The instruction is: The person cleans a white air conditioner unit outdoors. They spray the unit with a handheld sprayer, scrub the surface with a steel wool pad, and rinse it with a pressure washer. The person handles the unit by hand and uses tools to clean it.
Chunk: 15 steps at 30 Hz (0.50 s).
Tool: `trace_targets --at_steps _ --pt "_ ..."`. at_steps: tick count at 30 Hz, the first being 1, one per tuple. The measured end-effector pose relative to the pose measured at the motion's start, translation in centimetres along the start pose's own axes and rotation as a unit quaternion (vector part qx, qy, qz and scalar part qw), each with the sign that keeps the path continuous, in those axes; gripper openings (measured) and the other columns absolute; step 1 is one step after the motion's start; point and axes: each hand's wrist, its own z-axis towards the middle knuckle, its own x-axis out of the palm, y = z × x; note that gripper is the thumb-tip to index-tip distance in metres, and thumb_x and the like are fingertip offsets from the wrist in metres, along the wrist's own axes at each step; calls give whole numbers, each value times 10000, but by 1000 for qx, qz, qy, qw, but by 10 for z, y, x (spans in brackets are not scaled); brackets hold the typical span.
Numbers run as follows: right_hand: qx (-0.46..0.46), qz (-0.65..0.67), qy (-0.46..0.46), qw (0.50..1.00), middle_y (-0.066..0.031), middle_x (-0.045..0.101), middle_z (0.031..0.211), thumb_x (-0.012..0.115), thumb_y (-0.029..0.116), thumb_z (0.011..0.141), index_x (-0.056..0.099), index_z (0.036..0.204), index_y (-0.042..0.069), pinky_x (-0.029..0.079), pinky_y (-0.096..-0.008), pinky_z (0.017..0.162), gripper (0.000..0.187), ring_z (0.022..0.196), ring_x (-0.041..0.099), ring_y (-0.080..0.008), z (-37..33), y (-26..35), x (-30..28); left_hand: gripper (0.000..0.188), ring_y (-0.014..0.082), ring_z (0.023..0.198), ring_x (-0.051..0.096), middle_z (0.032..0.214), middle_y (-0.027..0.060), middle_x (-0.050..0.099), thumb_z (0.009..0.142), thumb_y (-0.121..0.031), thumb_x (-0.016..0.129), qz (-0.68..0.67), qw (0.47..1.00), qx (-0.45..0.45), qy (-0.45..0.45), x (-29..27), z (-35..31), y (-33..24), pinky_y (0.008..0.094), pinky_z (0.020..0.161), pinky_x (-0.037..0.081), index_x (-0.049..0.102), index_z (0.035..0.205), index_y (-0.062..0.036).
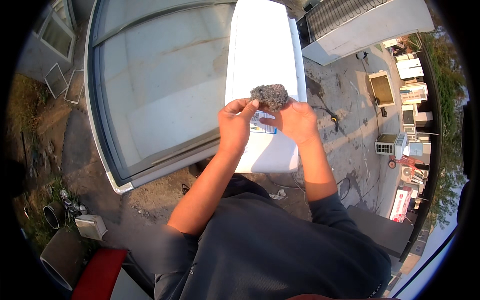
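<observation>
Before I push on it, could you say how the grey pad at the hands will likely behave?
The grey pad probably gives a little, as its surface looks like tangled fibre. It may be light, since the left hand seems to pinch only its edge. Its lumpy outline suggests little rolling.

From my remote seat I saw an outdoor appliance yard: stained, sunlit concrete ground (352, 142), a fridge (367, 32) with exposed coils, a boxy air conditioner (386, 146) among lined-up machines (408, 117), trees (445, 170) beyond.
</observation>
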Motion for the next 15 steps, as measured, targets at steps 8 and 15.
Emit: trace_targets --at_steps 8,15 --pt "-58 -499 -36 864 -200 483 1525 892 465 676 371 1555 20 309 -483 1192 1114 1449 430 -332 -1 35 19 95 189 969 608 952 67 733 884 -86 770 207 971 99 69 -15 -5 -3 345 889 477 739 912 0" --pt "-77 -693 -31 716 -148 691 1152 794 193 751 696 1130 32 490 -415 1015 423 1177 608 -308 8 40 43 128 238 1013 597 977 99 740 855 -93 792 321 927 190 31 -15 -11 -5 368 931 474 759 931 5"
